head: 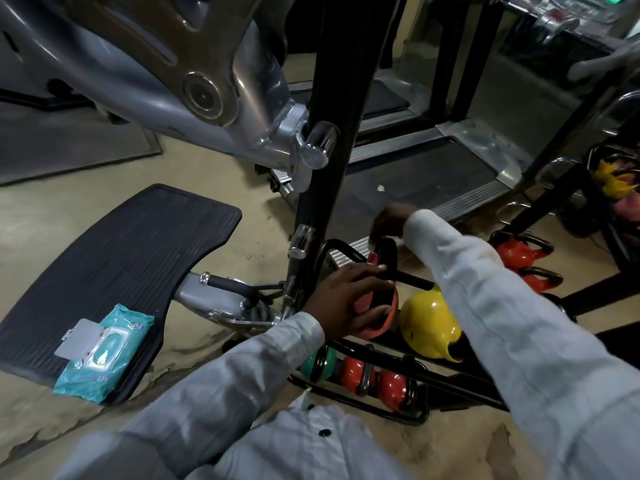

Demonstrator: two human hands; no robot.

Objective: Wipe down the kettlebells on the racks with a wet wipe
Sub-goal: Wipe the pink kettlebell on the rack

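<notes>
Silver-grey metal of an exercise machine (194,81) fills the top left, and a treadmill (433,168) sits behind a black upright post (332,133). Under that is the machine's big black ribbed footplate (121,268), just above the beige floor (52,216)

Both arms come in from the bottom in white sleeves (502,323) and reach for a low black rack (420,417) on the floor. Biggest on the rack is a yellow kettlebell (429,323), touching or nearly touching the orange kettlebell (375,327) on its left. A tier lower there's 1 green kettlebell (317,363) and 2 small red kettlebells (353,374) in a row, with 2 more orange ones (516,252) further off to the right

Left hand (349,303) is wrapped round the orange kettlebell's body, fingers spread over the top and thumb underneath. Right hand (388,223) is bent down over the top of that same bell's black handle (388,251). It's blurry, so I can't tell how closed it is or whether it has anything in it

Teal pack of wet wipes (104,351) lies flat on the near end of the footplate, flap lifted open, well apart from the rack
</notes>
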